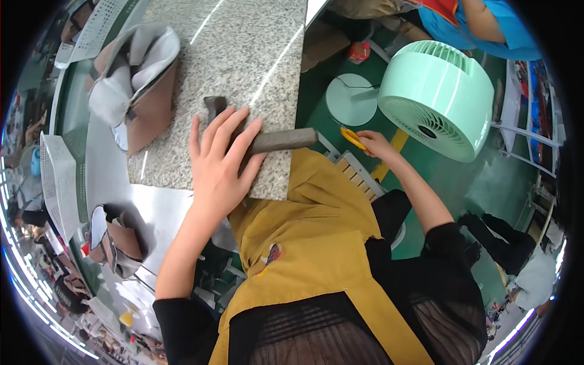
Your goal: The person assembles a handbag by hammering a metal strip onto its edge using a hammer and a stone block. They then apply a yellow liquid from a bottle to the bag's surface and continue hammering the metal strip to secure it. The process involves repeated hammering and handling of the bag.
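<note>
My left hand [222,159] lies over a hammer on the speckled granite slab [243,52], fingers spread and stretched across it. The dark hammer head [214,107] shows beyond the fingers, and the wrapped grey-brown hammer handle [283,140] sticks out to the right, past the slab's edge. Away from the slab, over the floor, my right hand [376,146] is closed on yellow thread snips [354,139] that point up and left. Their thin tip is too small to make out clearly. A brown bag piece with pale lining [152,106] stands on the slab's left side.
A mint-green fan [441,91] stands right of my right hand, with its round base [351,100] nearby. A second brown bag piece [118,243] sits on the metal table at left. White baskets [59,176] line the far left. Another person's blue sleeve [517,30] is at upper right.
</note>
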`<state>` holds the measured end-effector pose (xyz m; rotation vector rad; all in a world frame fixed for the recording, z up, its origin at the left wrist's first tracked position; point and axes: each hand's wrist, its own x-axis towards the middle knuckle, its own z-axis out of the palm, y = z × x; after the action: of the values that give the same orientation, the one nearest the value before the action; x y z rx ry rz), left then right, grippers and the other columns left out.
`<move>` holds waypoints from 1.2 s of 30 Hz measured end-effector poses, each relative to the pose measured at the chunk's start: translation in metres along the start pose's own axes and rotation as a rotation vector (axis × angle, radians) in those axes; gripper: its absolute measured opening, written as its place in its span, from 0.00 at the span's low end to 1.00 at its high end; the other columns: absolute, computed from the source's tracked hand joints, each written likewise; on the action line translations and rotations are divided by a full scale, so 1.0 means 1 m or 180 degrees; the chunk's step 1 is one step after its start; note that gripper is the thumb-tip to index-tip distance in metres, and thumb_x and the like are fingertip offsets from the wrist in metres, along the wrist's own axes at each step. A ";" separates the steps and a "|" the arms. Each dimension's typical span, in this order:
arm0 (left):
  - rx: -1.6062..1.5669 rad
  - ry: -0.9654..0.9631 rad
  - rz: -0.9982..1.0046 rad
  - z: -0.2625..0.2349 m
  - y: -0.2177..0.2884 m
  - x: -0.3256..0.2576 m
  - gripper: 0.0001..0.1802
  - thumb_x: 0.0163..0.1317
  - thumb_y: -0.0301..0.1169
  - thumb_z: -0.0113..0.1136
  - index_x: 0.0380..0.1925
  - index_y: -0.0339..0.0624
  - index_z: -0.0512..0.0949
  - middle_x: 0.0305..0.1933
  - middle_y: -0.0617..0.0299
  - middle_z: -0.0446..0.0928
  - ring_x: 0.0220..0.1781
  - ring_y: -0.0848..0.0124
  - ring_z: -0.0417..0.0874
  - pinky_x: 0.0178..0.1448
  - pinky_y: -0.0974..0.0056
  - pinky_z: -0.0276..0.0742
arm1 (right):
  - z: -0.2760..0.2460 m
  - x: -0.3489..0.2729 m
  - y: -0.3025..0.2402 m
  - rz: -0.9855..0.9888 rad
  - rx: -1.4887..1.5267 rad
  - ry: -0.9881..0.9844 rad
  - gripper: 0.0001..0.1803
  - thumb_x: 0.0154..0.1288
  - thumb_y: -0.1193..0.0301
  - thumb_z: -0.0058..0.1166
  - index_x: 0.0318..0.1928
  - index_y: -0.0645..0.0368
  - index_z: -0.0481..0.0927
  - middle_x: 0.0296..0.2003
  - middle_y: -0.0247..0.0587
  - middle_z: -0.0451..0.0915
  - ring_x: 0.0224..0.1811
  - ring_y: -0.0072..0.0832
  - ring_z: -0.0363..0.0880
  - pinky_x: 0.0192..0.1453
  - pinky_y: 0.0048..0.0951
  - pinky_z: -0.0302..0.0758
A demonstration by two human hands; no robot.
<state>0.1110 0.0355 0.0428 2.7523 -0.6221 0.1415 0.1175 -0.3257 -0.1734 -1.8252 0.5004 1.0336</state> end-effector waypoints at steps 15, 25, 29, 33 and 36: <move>-0.0473 -0.0258 -0.0198 0.002 -0.007 -0.019 0.20 0.40 0.32 0.63 0.40 0.47 0.82 0.47 0.62 0.82 0.51 0.61 0.77 0.74 0.45 0.51 | 0.105 0.197 0.104 0.0233 -0.2895 -0.0574 0.20 0.56 0.56 0.61 0.43 0.56 0.83 0.38 0.42 0.85 0.43 0.44 0.83 0.44 0.39 0.79; -0.0436 -0.0505 -0.0124 -0.006 -0.010 -0.027 0.13 0.48 0.37 0.59 0.37 0.59 0.80 0.45 0.73 0.79 0.53 0.67 0.71 0.73 0.50 0.52 | 0.134 0.252 0.176 -0.0344 -0.3157 -0.1506 0.25 0.62 0.55 0.55 0.54 0.57 0.74 0.45 0.42 0.83 0.48 0.42 0.82 0.46 0.43 0.77; -0.0469 -0.0632 -0.0071 -0.011 -0.012 -0.025 0.10 0.50 0.39 0.60 0.35 0.60 0.78 0.44 0.74 0.79 0.52 0.67 0.70 0.72 0.51 0.52 | 0.139 0.256 0.201 -0.0399 -0.3280 -0.1991 0.28 0.64 0.56 0.53 0.60 0.58 0.68 0.47 0.42 0.82 0.50 0.41 0.81 0.51 0.45 0.74; -0.0424 -0.0672 0.0001 -0.013 -0.014 -0.027 0.10 0.53 0.41 0.60 0.36 0.61 0.78 0.43 0.74 0.79 0.51 0.69 0.70 0.66 0.59 0.60 | 0.146 0.254 0.193 -0.0170 -0.3250 -0.2095 0.30 0.62 0.58 0.55 0.62 0.55 0.66 0.49 0.40 0.81 0.52 0.40 0.81 0.52 0.47 0.73; -0.0436 -0.0673 0.0023 -0.014 -0.012 -0.027 0.09 0.54 0.42 0.60 0.36 0.61 0.78 0.42 0.74 0.79 0.51 0.70 0.70 0.59 0.64 0.63 | 0.135 0.240 0.157 0.0192 -0.3206 -0.1715 0.33 0.57 0.60 0.61 0.62 0.55 0.67 0.49 0.41 0.81 0.53 0.39 0.80 0.52 0.46 0.74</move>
<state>0.0918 0.0615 0.0483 2.6517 -0.6692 -0.1865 0.0823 -0.2579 -0.4813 -2.2075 -0.3841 1.9601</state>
